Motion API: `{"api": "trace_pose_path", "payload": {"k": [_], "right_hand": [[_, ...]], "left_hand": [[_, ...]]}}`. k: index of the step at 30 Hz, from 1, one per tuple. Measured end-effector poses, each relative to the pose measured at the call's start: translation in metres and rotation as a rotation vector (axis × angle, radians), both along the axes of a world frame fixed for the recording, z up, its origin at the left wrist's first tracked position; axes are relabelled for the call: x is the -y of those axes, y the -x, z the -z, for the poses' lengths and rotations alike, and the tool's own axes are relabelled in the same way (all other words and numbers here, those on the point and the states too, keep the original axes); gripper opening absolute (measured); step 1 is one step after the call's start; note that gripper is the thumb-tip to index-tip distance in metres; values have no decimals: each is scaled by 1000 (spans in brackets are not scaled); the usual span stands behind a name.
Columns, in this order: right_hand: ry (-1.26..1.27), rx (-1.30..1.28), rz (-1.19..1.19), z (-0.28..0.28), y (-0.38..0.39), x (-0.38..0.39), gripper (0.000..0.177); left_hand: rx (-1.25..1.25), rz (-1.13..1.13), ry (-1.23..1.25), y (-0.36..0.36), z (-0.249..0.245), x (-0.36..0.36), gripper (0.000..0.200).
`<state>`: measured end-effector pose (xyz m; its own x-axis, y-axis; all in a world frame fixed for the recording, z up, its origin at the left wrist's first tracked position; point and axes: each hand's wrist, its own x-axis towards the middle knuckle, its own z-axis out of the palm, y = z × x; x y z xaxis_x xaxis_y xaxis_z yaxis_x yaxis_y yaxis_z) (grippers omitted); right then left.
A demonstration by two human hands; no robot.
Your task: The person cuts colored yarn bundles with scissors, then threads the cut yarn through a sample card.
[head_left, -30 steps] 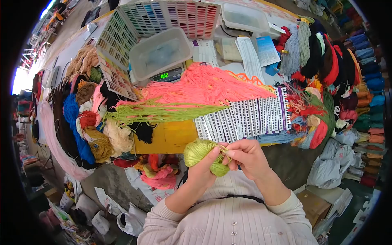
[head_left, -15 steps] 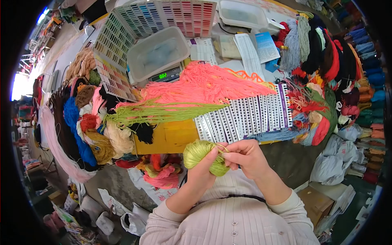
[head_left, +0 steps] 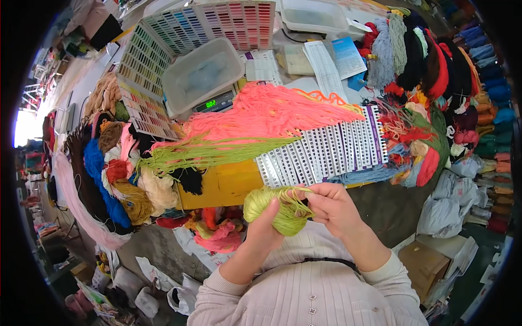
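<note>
A bundle of yellow-green yarn is held in front of my body, just off the table's front edge. My left hand is wrapped round its lower left side, thumb on top. At the bundle's upper right, my right hand pinches some of its strands between thumb and fingers. Beyond the hands, green strands and a heap of pink yarn lie on the table, beside a row of white punched cards.
A clear plastic tub sits on a scale reading 0.02, before an open colour chart. Coloured yarn hanks hang at the left, more at the right. Below right are plastic bags and a cardboard box.
My right hand has shifted slightly right and up, drawing strands off the bundle's top. The bundle looks looser and more spread. The view has shifted a little.
</note>
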<state>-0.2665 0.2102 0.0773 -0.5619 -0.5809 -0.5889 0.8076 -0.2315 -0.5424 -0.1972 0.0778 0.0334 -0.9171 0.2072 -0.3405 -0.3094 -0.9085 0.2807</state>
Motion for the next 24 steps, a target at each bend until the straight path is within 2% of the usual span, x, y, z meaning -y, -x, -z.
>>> {"api": "trace_pose_path", "payload": {"k": [2,5,11,14,24], "right_hand": [[-6,0,-25,9,-1,-6,17],[-193,-139,-86,3,-2,0,14],[-174,-177,-113,3,-2,0,12],[-182,-194,-28,-1,-4,7,4],[-128,-192,-1,4,-4,6,4]], "left_hand": [[-3,10,38,2,-4,0,45],[41,-15,100,2,-4,-4,47],[-55,-34,39,2,-3,-3,39],[36,-8,77,2,-2,-4,35],[83,-30,25,4,-4,-4,32]]}}
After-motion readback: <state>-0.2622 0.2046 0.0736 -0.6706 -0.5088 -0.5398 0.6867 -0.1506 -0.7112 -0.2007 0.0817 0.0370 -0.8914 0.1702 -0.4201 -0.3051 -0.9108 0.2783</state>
